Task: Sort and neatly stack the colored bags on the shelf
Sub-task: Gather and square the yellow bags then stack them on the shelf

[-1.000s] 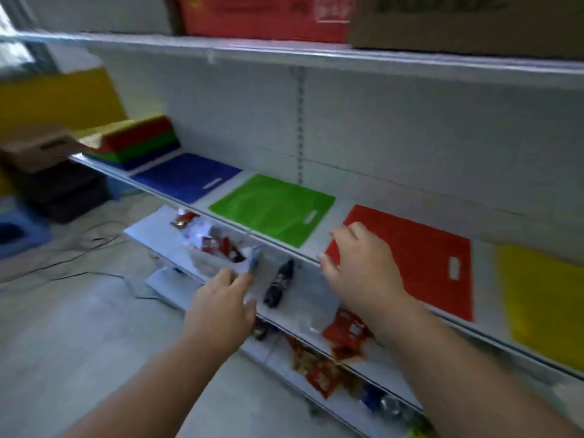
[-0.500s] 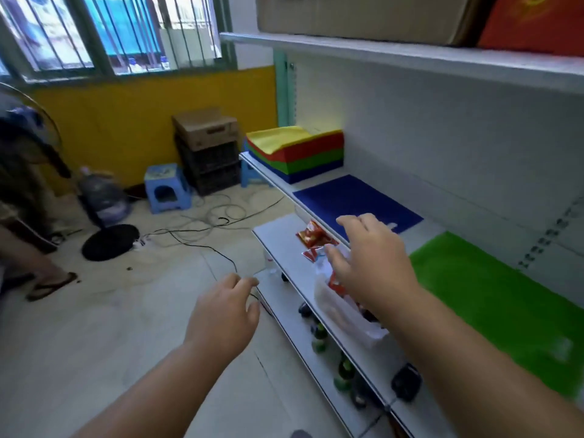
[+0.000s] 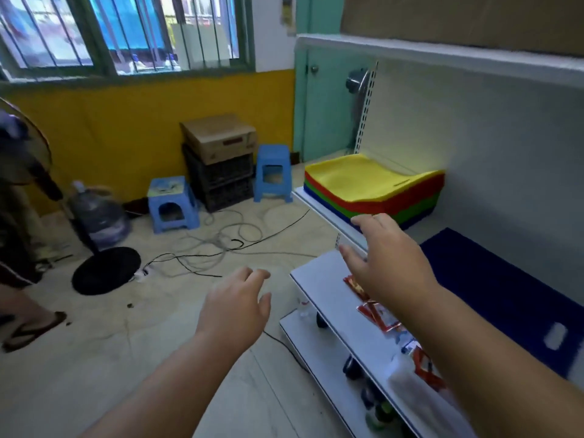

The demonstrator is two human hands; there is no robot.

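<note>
Head view. Stack of bags (image 3: 373,191): yellow on top, then red, green, blue; sits at the far left end of the shelf (image 3: 328,206), against the back panel. Single blue bag (image 3: 493,289): lies flat on the same shelf, nearer. Right hand (image 3: 388,257): fingers spread, empty, raised just before the stack. Left hand (image 3: 235,308): fingers loose, empty, over the floor. Snack packets (image 3: 377,316): on the lower shelf.

Stacked bags (image 3: 373,188) matt cloth-like; shelf (image 3: 328,279) smooth painted metal; stool (image 3: 172,202) plastic.
</note>
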